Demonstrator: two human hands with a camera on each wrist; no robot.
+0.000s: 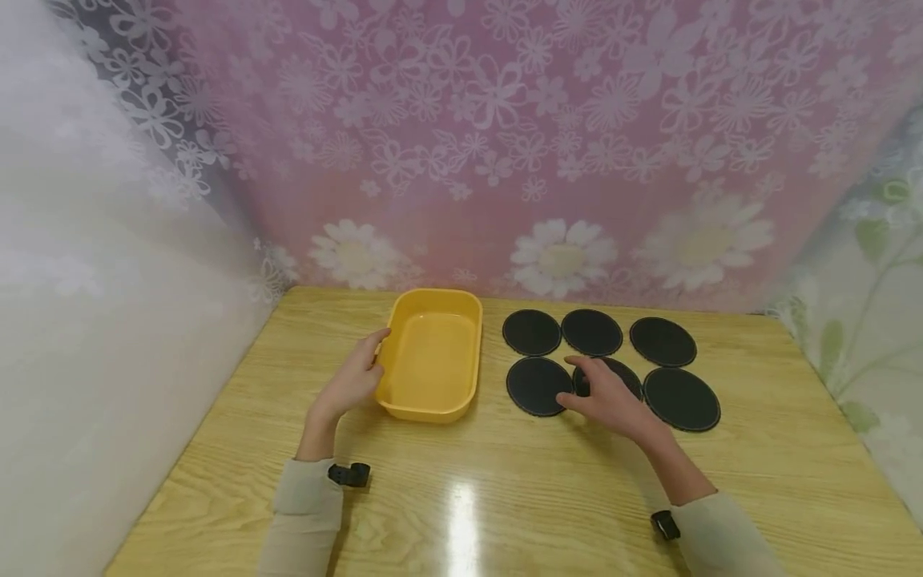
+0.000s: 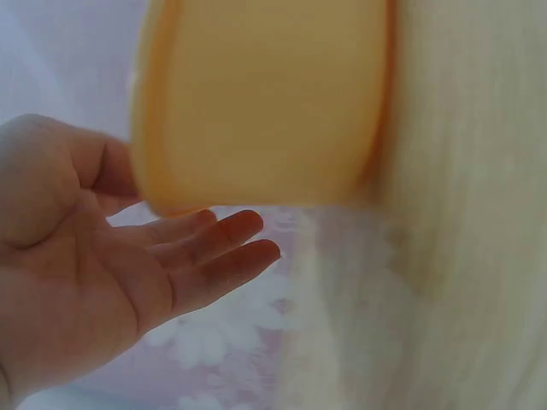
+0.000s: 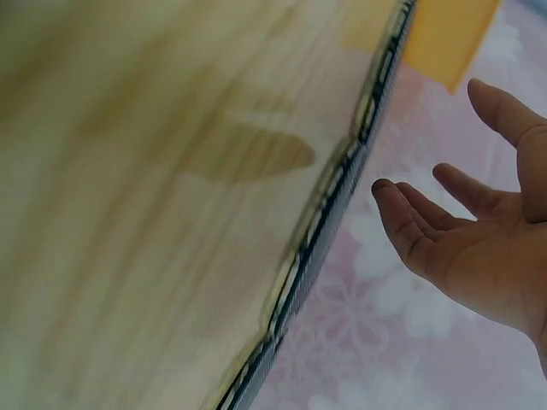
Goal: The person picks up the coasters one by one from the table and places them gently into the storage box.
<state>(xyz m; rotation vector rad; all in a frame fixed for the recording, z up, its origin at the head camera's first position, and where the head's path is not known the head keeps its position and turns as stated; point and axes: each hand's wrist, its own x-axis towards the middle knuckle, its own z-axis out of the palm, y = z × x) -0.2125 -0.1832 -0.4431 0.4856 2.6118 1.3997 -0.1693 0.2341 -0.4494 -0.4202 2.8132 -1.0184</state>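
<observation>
- Up on my head feed: the yellow tub (image 1: 430, 361) sits just left of centre, open side up on the wooden table (image 1: 209, 497).
- At its left rim I've got the left hand (image 1: 351, 381), fingers fairly straight, hand loosely spread; the left wrist feed is blurred, so how firmly it touches the tub I can't tell.
- Right of centre, there they are: six black discs (image 1: 531, 332), lying flat in two rows of three.
- And over the front row I see the right hand (image 1: 609, 398), partly covering the middle disc, its grip wide, thumb and forefinger well parted around bare air.
- My right wrist feed shows that hand apart from the discs' edges, tub at upper right.
- Behind it all, pink flowered cloth (image 1: 461, 160) fills the top of the frame.
</observation>
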